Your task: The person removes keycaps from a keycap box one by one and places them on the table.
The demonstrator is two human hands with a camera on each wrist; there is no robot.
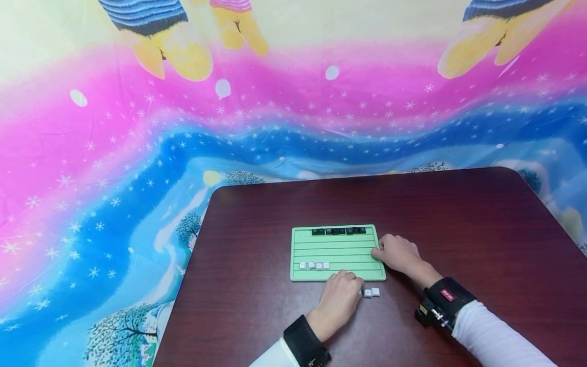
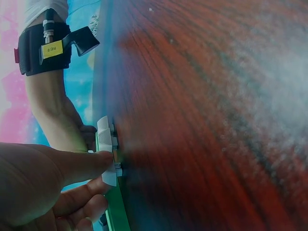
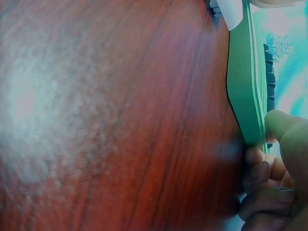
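Green ridged board (image 1: 339, 252) lies flat on a dark red-brown desk (image 1: 247, 244). Black keycaps (image 1: 341, 231) line its far row; four white keycaps (image 1: 312, 265) sit in a near row, toward the left. Two loose white keycaps (image 1: 368, 293) on the desk, just off the board's near edge, beside the left hand (image 1: 337, 300). Behind the desk, a printed cloth (image 1: 284, 107), pink and blue with snowflakes. Black wristbands (image 1: 449, 295) on both forearms, white sleeves above.

Left hand covers part of the board's near edge from overhead and hides most of what it holds. The left wrist view settles it: thumb and finger pinch a white keycap (image 2: 109, 177), stem side toward the desk, nearest of three in a line. That view also catches a yellow label (image 2: 52, 49) on the right wrist's gear.

Right hand (image 1: 401, 255) at the board's right edge. Overhead, only the thumb clearly lies on it; the right wrist view adds the other fingers curled by the near corner, gripping the rim, and the board's side wall.
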